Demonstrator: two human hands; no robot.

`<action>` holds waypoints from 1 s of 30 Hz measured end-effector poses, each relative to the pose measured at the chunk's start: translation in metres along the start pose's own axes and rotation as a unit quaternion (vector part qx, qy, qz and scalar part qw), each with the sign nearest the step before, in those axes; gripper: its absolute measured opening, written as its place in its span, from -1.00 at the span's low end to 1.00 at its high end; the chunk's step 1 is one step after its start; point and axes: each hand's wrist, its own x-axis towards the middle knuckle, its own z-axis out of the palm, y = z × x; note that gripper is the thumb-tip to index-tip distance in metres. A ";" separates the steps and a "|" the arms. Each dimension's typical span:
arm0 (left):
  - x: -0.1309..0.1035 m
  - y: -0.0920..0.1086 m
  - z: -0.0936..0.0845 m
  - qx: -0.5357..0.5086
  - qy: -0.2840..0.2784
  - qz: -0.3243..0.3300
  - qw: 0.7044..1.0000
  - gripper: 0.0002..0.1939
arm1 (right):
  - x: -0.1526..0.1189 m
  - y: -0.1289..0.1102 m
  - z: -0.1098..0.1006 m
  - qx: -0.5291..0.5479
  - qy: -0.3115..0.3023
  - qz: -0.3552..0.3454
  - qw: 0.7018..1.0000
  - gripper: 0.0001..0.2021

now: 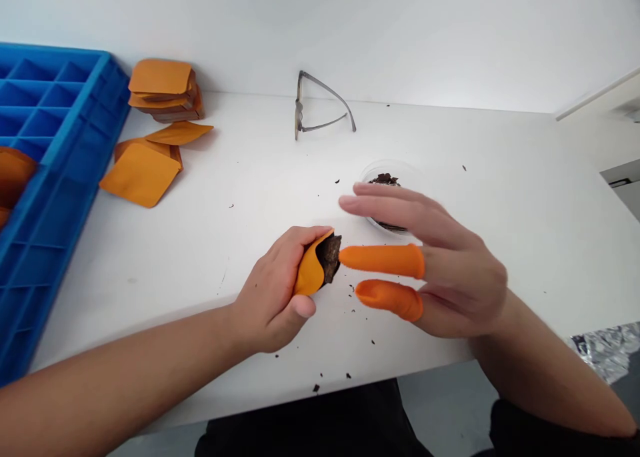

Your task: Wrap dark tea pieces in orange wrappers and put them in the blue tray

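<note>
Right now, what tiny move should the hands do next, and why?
Probably push the dark bits deeper into the orange pouch. The left hand holds it open, the right hand's capped fingers touch the filling at its mouth, and crumbs already lie on the table.

Bench (500, 197): compartment tray (60, 143) at far left edge. Stack of pouches (163, 90) behind, against the wall; loose pouches (143, 170) just before it, right of the tray. Spectacles (320, 107) rear centre. Dish (387, 183) mid-bench, partly behind right hand (440, 263). Left hand (273, 297) near front edge, filled pouch (317, 263) in it, between both hands.
</note>
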 end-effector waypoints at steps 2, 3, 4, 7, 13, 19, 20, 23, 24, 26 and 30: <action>0.000 0.000 0.000 -0.013 0.000 -0.002 1.000 -0.15 | -0.001 0.002 0.000 -0.003 0.009 0.009 1.000 -0.83; -0.001 0.000 0.000 -0.019 0.001 -0.001 1.000 -0.14 | -0.002 0.002 0.000 -0.005 0.010 0.012 1.000 -0.82; -0.001 0.000 0.001 -0.022 0.001 0.001 1.000 -0.14 | -0.002 0.003 0.001 -0.005 0.007 0.010 1.000 -0.81; -0.001 -0.001 0.001 -0.011 0.005 0.014 1.000 -0.13 | -0.002 0.003 0.005 0.000 -0.010 0.005 1.000 -0.77; -0.001 -0.004 0.001 -0.018 0.003 0.029 0.999 -0.16 | 0.000 -0.002 0.009 -0.005 -0.009 0.000 1.000 -0.78; 0.003 -0.005 0.002 -0.082 -0.035 0.053 0.995 -0.14 | -0.001 -0.006 0.016 0.015 -0.016 0.014 1.000 -0.81; 0.003 -0.005 0.002 -0.094 -0.048 0.056 0.993 -0.10 | -0.001 -0.006 0.017 0.017 -0.015 0.012 1.000 -0.81; 0.004 -0.002 0.002 -0.084 -0.063 0.069 0.992 -0.09 | -0.002 -0.005 0.019 0.013 -0.010 0.007 1.000 -0.83; 0.004 -0.001 0.002 -0.068 -0.059 0.071 0.993 -0.15 | -0.002 -0.005 0.019 0.011 -0.006 0.006 1.000 -0.83; 0.005 0.003 0.002 -0.039 -0.046 0.074 0.995 -0.30 | -0.001 -0.006 0.018 0.006 0.002 0.007 1.000 -0.83; 0.006 0.008 0.001 -0.012 -0.031 0.076 0.997 -0.47 | 0.000 -0.008 0.017 0.004 -0.003 0.020 1.000 -0.83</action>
